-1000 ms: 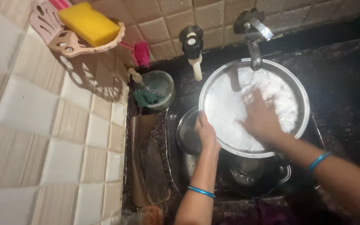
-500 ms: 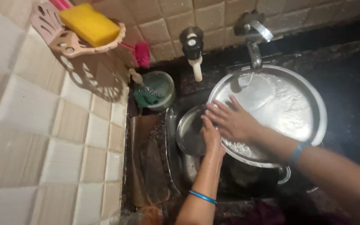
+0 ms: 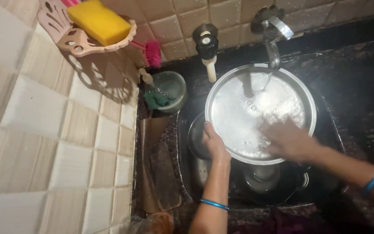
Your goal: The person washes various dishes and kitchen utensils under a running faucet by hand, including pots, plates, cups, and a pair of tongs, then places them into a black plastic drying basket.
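A tiled wall (image 3: pixel 44 143) stands beside a dark stone bench (image 3: pixel 360 86) with a steel sink (image 3: pixel 191 173) set into it. Over the sink, a large round steel plate (image 3: pixel 239 108) is under the tap (image 3: pixel 272 39), and water runs on it. The left hand (image 3: pixel 213 143) holds the plate's lower left rim. The right hand (image 3: pixel 288 141), blurred, lies flat with spread fingers on the wet plate. A yellow sponge (image 3: pixel 98 21) rests in a pink wall holder (image 3: pixel 72 37).

Left hand (image 3: pixel 213 141) grips steel plate (image 3: pixel 239 108); right hand (image 3: pixel 288 141) rubs it.
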